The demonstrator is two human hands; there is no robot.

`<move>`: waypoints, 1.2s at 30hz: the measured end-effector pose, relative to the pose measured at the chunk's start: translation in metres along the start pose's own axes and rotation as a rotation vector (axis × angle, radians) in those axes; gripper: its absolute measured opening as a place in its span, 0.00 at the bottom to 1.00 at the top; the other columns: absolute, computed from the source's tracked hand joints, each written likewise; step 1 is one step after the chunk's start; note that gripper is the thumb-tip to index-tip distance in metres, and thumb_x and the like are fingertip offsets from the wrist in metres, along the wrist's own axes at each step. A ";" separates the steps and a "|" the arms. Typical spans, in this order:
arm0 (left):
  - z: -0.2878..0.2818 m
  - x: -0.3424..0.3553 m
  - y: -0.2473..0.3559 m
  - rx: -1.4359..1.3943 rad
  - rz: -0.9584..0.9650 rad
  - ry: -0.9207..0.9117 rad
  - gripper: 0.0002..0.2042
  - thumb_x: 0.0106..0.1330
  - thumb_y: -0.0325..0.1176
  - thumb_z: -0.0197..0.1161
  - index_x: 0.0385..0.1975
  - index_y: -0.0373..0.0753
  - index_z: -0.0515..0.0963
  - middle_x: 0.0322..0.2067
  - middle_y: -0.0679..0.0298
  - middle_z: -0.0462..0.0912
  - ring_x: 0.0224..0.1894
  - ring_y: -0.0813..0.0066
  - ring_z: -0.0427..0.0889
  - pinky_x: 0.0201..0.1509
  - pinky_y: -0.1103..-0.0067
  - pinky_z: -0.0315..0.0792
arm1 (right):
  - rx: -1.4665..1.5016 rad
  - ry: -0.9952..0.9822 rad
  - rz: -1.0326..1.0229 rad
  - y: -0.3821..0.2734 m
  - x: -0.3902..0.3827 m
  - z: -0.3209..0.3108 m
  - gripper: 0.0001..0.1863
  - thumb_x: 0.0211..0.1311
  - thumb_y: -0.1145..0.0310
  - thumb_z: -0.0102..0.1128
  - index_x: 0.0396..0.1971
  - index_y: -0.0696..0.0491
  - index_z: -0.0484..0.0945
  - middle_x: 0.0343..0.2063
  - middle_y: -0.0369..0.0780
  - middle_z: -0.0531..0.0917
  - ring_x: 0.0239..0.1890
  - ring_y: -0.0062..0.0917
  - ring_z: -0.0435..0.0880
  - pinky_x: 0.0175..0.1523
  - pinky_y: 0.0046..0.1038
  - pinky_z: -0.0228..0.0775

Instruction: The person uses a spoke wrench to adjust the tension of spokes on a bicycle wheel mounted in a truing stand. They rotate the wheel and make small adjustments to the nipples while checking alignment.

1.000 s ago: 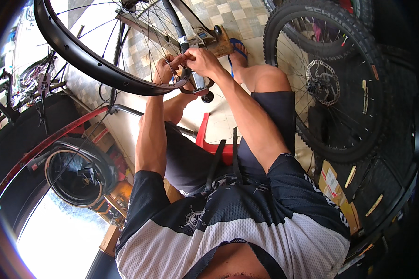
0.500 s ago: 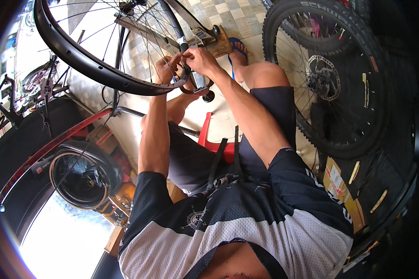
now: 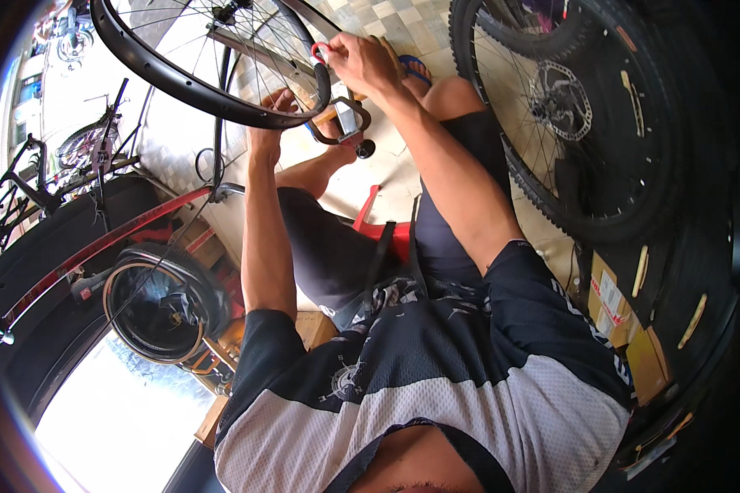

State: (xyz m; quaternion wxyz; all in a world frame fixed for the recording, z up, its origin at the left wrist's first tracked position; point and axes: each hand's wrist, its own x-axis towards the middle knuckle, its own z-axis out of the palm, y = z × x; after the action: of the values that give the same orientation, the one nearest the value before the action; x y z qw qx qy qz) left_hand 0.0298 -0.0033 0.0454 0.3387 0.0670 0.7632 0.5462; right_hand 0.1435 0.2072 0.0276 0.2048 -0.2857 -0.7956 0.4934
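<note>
A black bicycle rim (image 3: 181,94) with spokes sits in a metal truing stand (image 3: 347,115) at the top middle. My right hand (image 3: 358,62) pinches a small red ring-shaped tool (image 3: 320,52) at the right side of the rim. My left hand (image 3: 270,115) is below and to the left of it, fingers curled among the spokes just behind the lower rim; whatever it holds is hidden. Both forearms reach up from my body over my bent legs, and a red plastic seat (image 3: 395,238) shows between my thighs.
A wheel with knobby tyre and brake disc (image 3: 571,111) stands close at my right, beside another tyre. At the left are bike frames (image 3: 41,181), a red frame tube (image 3: 99,251) and a wheel with tan rim (image 3: 152,312). Cardboard (image 3: 612,304) lies at the lower right.
My right hand has moved upward along the rim, and the red tool now shows in it. My left hand sits slightly higher and further left. The whole view has shifted somewhat.
</note>
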 end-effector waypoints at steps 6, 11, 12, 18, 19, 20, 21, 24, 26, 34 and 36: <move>0.009 -0.002 -0.006 -0.052 -0.065 -0.093 0.23 0.66 0.46 0.70 0.50 0.35 0.77 0.38 0.66 0.83 0.39 0.79 0.81 0.45 0.80 0.75 | 0.007 0.035 0.038 0.002 -0.017 -0.045 0.15 0.64 0.57 0.62 0.41 0.53 0.83 0.35 0.43 0.89 0.39 0.37 0.88 0.48 0.36 0.77; 0.013 0.000 -0.010 0.012 -0.098 -0.076 0.23 0.67 0.50 0.67 0.50 0.37 0.77 0.43 0.67 0.84 0.40 0.80 0.80 0.48 0.77 0.72 | -0.019 0.012 0.103 0.008 -0.028 -0.058 0.15 0.63 0.58 0.62 0.42 0.53 0.83 0.35 0.43 0.89 0.39 0.36 0.88 0.48 0.35 0.77; 0.013 0.001 -0.011 0.013 -0.093 -0.086 0.23 0.67 0.51 0.68 0.50 0.37 0.77 0.44 0.67 0.84 0.41 0.80 0.80 0.48 0.77 0.72 | -0.020 0.000 0.118 0.008 -0.028 -0.057 0.15 0.63 0.58 0.62 0.42 0.53 0.83 0.35 0.43 0.89 0.39 0.36 0.88 0.48 0.35 0.77; 0.012 0.011 -0.020 0.084 -0.134 -0.104 0.25 0.68 0.55 0.65 0.53 0.42 0.75 0.48 0.70 0.83 0.50 0.79 0.77 0.54 0.73 0.65 | 0.002 0.025 0.101 0.013 -0.028 -0.049 0.15 0.62 0.59 0.63 0.42 0.55 0.83 0.35 0.43 0.89 0.39 0.36 0.88 0.48 0.35 0.77; 0.011 0.013 -0.023 0.086 -0.134 -0.110 0.25 0.67 0.55 0.65 0.54 0.43 0.76 0.49 0.70 0.83 0.51 0.79 0.76 0.54 0.73 0.63 | 0.006 0.031 0.085 0.013 -0.027 -0.048 0.15 0.62 0.60 0.63 0.42 0.55 0.83 0.35 0.43 0.89 0.39 0.36 0.88 0.49 0.34 0.77; 0.009 0.015 -0.025 0.089 -0.134 -0.114 0.25 0.67 0.56 0.66 0.54 0.43 0.76 0.49 0.71 0.83 0.51 0.79 0.76 0.54 0.72 0.62 | 0.004 0.030 0.086 0.013 -0.027 -0.047 0.15 0.62 0.60 0.63 0.41 0.55 0.83 0.35 0.43 0.89 0.39 0.36 0.88 0.49 0.34 0.77; 0.008 0.018 -0.028 0.104 -0.146 -0.117 0.25 0.67 0.55 0.66 0.54 0.44 0.76 0.49 0.72 0.83 0.51 0.79 0.76 0.54 0.72 0.61 | -0.009 0.021 0.107 0.013 -0.026 -0.046 0.15 0.62 0.60 0.63 0.41 0.55 0.83 0.35 0.43 0.89 0.39 0.36 0.88 0.49 0.34 0.77; 0.006 0.030 -0.038 0.130 -0.175 -0.124 0.23 0.66 0.55 0.67 0.53 0.46 0.77 0.48 0.73 0.84 0.48 0.81 0.77 0.51 0.71 0.59 | 0.002 0.004 0.104 0.014 -0.027 -0.048 0.15 0.63 0.60 0.63 0.41 0.55 0.83 0.35 0.44 0.89 0.39 0.35 0.88 0.49 0.34 0.78; 0.005 0.037 -0.045 0.123 -0.210 -0.109 0.22 0.65 0.55 0.68 0.51 0.48 0.78 0.47 0.74 0.84 0.47 0.81 0.78 0.49 0.71 0.58 | 0.029 0.010 0.086 0.014 -0.027 -0.048 0.15 0.63 0.61 0.62 0.41 0.56 0.83 0.36 0.44 0.89 0.40 0.35 0.88 0.49 0.35 0.78; 0.000 0.047 -0.056 0.097 -0.177 -0.139 0.19 0.66 0.54 0.68 0.50 0.50 0.80 0.44 0.76 0.86 0.43 0.81 0.79 0.46 0.71 0.57 | 0.005 0.002 0.119 0.009 -0.031 -0.048 0.15 0.62 0.62 0.62 0.42 0.56 0.83 0.35 0.45 0.89 0.39 0.36 0.88 0.49 0.36 0.78; 0.000 0.046 -0.055 0.099 -0.181 -0.136 0.19 0.66 0.54 0.67 0.49 0.50 0.80 0.44 0.75 0.86 0.42 0.82 0.79 0.45 0.71 0.57 | 0.012 0.017 0.097 0.009 -0.031 -0.047 0.15 0.61 0.62 0.62 0.42 0.56 0.83 0.35 0.45 0.89 0.39 0.36 0.88 0.49 0.36 0.78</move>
State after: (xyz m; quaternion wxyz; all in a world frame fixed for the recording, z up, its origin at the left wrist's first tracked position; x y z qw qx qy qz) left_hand 0.0098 -0.0030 -0.0230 0.4340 0.0514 0.7672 0.4694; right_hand 0.1975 0.2215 0.0384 0.1890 -0.3270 -0.7760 0.5052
